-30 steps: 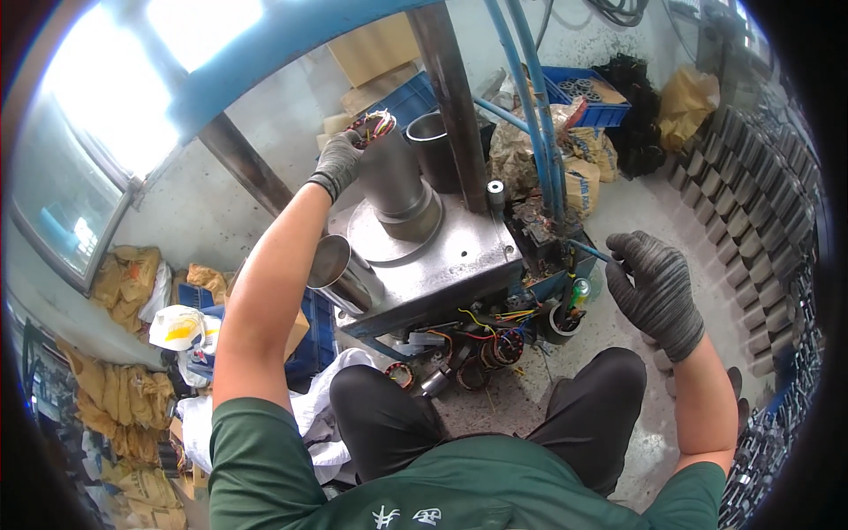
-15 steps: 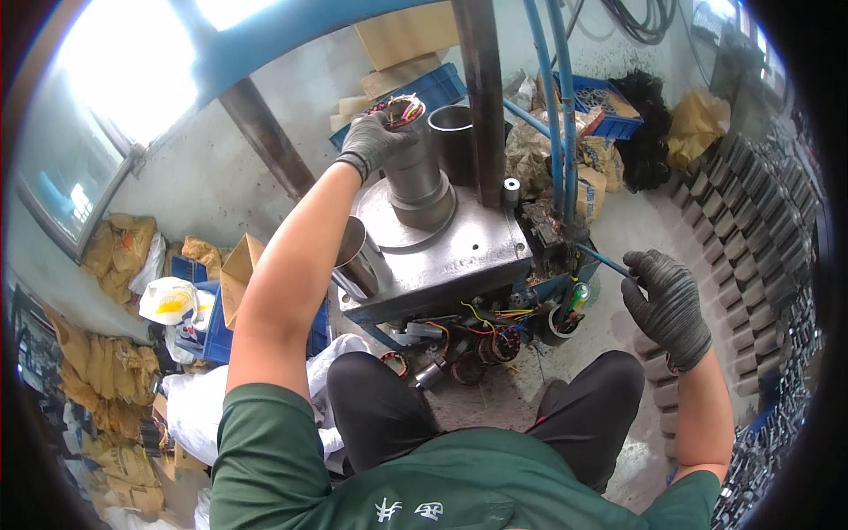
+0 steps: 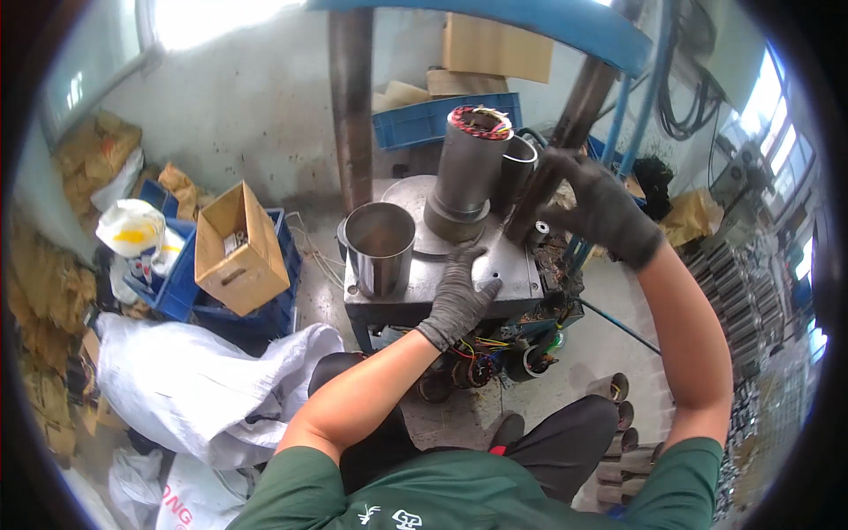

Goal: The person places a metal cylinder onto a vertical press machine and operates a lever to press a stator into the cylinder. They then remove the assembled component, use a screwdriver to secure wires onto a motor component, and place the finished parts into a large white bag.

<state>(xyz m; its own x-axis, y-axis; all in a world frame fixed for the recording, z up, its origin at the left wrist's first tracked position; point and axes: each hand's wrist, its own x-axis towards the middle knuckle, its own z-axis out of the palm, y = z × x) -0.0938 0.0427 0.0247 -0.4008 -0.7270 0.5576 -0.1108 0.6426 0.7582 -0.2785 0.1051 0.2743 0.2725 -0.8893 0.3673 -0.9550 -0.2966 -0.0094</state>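
Head: your left hand (image 3: 459, 296) had dropped from the cylinder (image 3: 471, 163) to the counter (image 3: 517, 281), spread; right hand (image 3: 609, 212) was off the lever (image 3: 618, 325), blurred, grip unclear. Cylinder now stood unheld on its base (image 3: 453, 218).

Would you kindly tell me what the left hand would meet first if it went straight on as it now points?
The left hand would probably meet the metal ring under the tall grey cylinder, though its height above the surface is hard to judge.

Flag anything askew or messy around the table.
Carton looks tilted over the blue crate, though the lens bends edges. Coils lie jumbled under the table, wires loose.
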